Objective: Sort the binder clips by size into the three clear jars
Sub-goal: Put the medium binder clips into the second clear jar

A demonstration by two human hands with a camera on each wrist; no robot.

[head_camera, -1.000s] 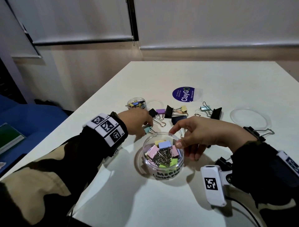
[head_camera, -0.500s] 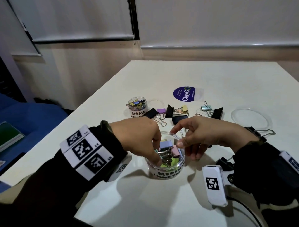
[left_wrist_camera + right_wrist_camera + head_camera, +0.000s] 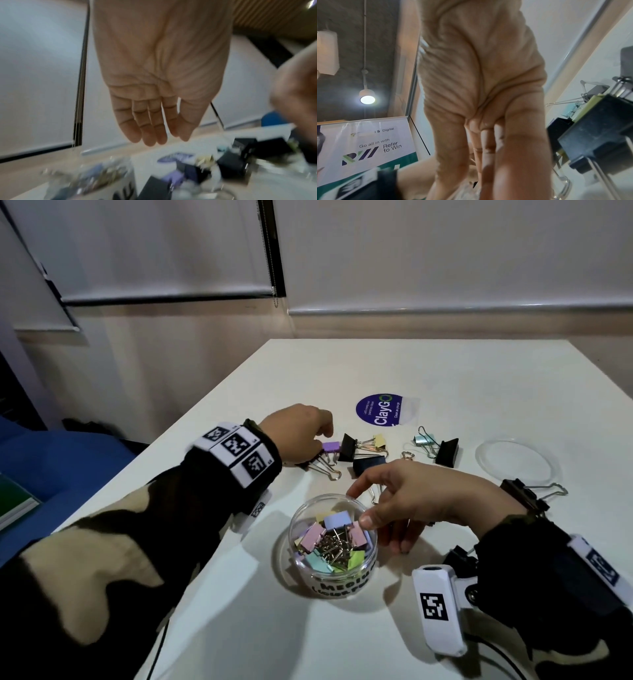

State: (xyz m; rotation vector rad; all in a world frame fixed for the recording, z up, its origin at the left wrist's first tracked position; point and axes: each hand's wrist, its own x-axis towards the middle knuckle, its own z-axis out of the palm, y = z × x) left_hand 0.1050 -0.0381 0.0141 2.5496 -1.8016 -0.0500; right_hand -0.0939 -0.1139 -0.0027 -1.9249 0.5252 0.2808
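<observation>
The clear medium jar (image 3: 334, 580) stands near me, holding several pastel binder clips. My right hand (image 3: 359, 505) grips its far rim between thumb and forefinger, the other fingers curled behind the jar. My left hand (image 3: 306, 436) hovers over the loose clips, just left of a purple clip (image 3: 330, 446). In the left wrist view the left hand (image 3: 154, 138) is open, fingers straight, holding nothing. Black clips (image 3: 347, 447), a yellow one (image 3: 379, 441) and a teal one (image 3: 423, 440) lie beyond the jar. The small jar (image 3: 102, 175) shows only as a blur in the left wrist view.
A clear lid (image 3: 517, 462) lies at the right, with a large black clip (image 3: 524, 494) just in front of it. A round blue ClayGo sticker (image 3: 380, 409) is on the table beyond the clips. The table's left edge runs close to my left forearm.
My left hand carried a clip to the medium jar, reached inside it, and has now moved back empty to the loose clips. My right hand has stayed on the jar's rim.
</observation>
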